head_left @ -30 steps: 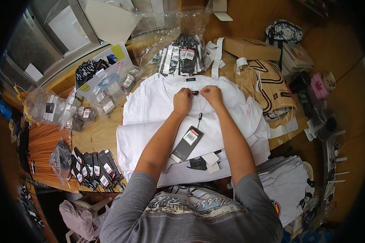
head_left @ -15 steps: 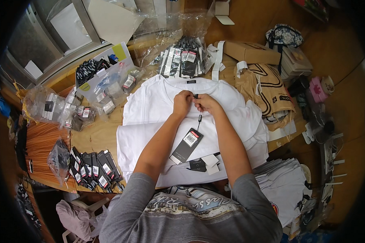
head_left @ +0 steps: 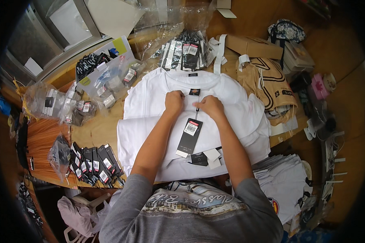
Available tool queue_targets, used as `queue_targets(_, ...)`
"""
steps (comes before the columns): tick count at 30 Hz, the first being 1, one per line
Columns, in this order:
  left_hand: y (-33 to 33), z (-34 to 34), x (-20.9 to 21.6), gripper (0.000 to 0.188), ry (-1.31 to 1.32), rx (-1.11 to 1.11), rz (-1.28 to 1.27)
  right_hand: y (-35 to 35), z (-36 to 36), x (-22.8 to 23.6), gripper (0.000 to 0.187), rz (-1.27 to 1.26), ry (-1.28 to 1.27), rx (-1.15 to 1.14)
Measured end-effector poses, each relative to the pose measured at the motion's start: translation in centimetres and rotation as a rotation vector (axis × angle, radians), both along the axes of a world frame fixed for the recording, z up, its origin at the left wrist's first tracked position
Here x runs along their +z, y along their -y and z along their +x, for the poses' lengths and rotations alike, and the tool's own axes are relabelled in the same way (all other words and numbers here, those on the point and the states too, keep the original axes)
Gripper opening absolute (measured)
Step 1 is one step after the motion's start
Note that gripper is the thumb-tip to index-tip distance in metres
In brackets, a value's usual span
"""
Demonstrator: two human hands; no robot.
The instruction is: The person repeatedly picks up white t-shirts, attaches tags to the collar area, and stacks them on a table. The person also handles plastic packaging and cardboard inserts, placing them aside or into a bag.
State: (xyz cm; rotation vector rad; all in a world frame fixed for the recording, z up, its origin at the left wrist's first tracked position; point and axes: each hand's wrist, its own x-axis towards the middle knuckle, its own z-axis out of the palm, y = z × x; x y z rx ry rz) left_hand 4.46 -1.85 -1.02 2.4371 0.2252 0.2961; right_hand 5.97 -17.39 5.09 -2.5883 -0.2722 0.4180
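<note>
A white T-shirt (head_left: 150,106) lies on a stack of white garments, its neckline at the far side. Inside the neckline is a dark neck label (head_left: 194,92), with a black hang tag (head_left: 187,138) dangling from it on a thin cord. The tag has a red mark and a white sticker and rests on the shirt front. My left hand (head_left: 174,101) is closed at the shirt cloth just left of the label; its fingertips are hidden. To the right, my right hand (head_left: 210,107) is closed with thumb and finger at the tag's cord.
Several black hang tags (head_left: 95,164) lie at the left table edge. Bagged tags (head_left: 186,54) stand behind the shirt, with a white box (head_left: 109,67) to their left. A brown bag (head_left: 267,85) and a cardboard box (head_left: 253,46) sit at the back right. More folded shirts (head_left: 282,182) are stacked lower right.
My hands have parted from their meeting point at the neckline, the left moving left and the right slightly right. The neck label now shows, and the hang tag hangs straighter.
</note>
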Motion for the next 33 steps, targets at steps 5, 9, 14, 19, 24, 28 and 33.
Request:
queue_targets(5,0.1,-0.6,1.1,0.004,-0.322,-0.051,-0.930,1.4,0.5,-3.7,0.019,0.572,-0.064,0.139)
queue_targets(9,0.5,-1.8,1.9,0.005,-0.287,-0.055,-1.584,1.7,-0.3,-2.4,0.022,0.854,-0.301,0.053)
queue_targets(14,2.0,-2.8,2.8,0.009,-0.204,-0.077,-1.584,2.1,-0.8,-2.7,0.023,0.970,-0.283,0.083)
queue_targets(19,3.4,-3.1,2.5,0.009,-0.009,-0.035,-1.544,2.1,-1.2,-2.8,0.025,1.048,-0.263,0.009)
queue_targets(24,3.7,-3.0,2.5,0.006,0.072,-0.088,-1.349,2.0,-1.4,-2.9,0.027,1.047,-0.222,-0.011)
queue_targets(28,3.6,-2.9,2.3,0.005,0.118,-0.114,-1.158,2.0,-1.5,-3.0,0.028,1.031,-0.202,-0.020)
queue_targets(33,3.7,-3.3,3.2,0.004,0.113,-0.110,-0.983,2.0,-1.3,-3.6,0.029,1.018,-0.183,-0.019)
